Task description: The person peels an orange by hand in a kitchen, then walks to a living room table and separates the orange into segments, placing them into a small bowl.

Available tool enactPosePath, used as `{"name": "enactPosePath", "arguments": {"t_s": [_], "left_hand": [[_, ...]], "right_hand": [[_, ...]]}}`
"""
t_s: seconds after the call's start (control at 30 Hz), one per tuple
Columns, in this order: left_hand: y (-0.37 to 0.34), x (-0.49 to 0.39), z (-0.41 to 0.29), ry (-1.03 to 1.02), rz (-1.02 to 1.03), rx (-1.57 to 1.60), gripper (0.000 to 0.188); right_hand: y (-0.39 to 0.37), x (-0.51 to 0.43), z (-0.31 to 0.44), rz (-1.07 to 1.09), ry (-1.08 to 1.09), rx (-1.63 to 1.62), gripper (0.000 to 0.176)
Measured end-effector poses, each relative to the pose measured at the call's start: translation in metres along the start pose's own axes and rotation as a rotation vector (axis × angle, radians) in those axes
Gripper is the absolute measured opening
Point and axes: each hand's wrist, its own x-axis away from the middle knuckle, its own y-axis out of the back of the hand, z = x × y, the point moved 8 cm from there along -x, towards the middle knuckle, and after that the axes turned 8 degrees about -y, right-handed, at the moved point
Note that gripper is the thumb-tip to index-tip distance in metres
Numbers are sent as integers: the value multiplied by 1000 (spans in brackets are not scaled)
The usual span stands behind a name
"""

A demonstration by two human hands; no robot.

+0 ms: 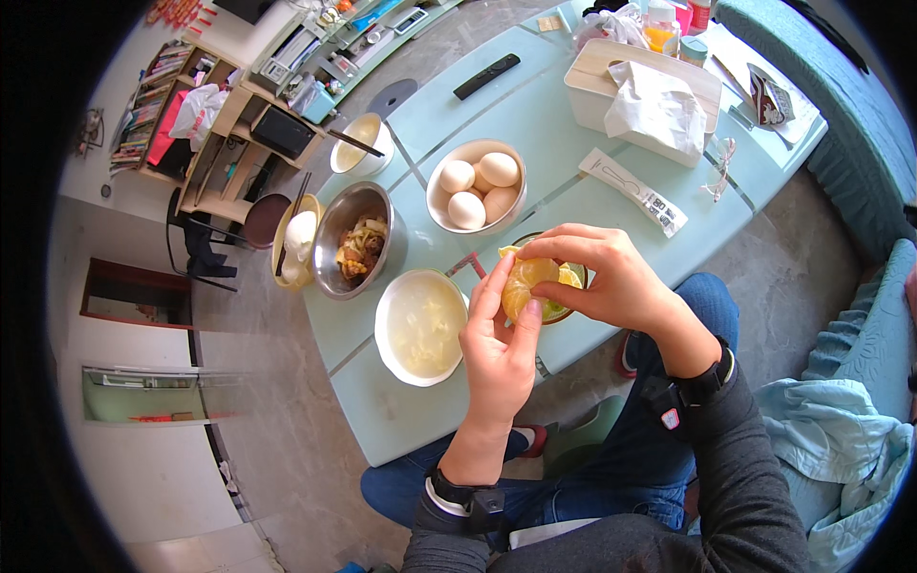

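A peeled orange citrus fruit (526,288) is held up between both hands, its segments showing. My left hand (505,347) supports it from the left, with fingers along its side and the thumb near its lower edge. My right hand (609,278) grips it from the right, fingertips on top and thumb pressed against the front. Behind the fruit sits a small dark-rimmed dish (560,316), mostly hidden by the hands. Yellow citrus pieces (571,276) show in it. To the left of my left hand is a white bowl of pale soup (421,329).
Across the pale glass table (401,422) stand a bowl of eggs (478,185), a steel bowl of food (362,243), a yellow bowl (281,268) and a white bowl with chopsticks (362,147). Beyond lie a packaged spoon (634,190), a tissue box (594,97), glasses (722,168) and a remote (487,76).
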Motion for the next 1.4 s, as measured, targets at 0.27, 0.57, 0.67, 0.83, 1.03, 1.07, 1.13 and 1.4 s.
{"name": "enactPosePath", "arguments": {"t_s": [0.27, 0.57, 0.67, 0.83, 1.03, 1.07, 1.13, 1.4], "left_hand": [[3, -2, -8, -121, 13, -180, 45], [2, -2, -6, -46, 61, -32, 44], [2, -1, -6, -18, 69, 21, 43], [3, -3, -5, 21, 100, 63, 44], [7, 1, -10, 13, 44, -102, 42], [8, 1, -11, 13, 49, -108, 42], [9, -1, -12, 11, 71, -84, 43], [8, 3, 3, 183, 84, 208, 43]], "right_hand": [[-1, 3, 2, -8, 1, 3, 39], [3, 5, 2, -18, -44, -24, 33], [3, 4, -3, 25, -103, -102, 32], [2, 3, -9, 71, -190, -213, 29], [1, 0, 7, 5, -34, -58, 26], [0, 0, 3, 41, -83, -90, 26], [1, 0, 0, 90, -126, -135, 26], [5, 1, -9, 146, -214, -257, 24]]}}
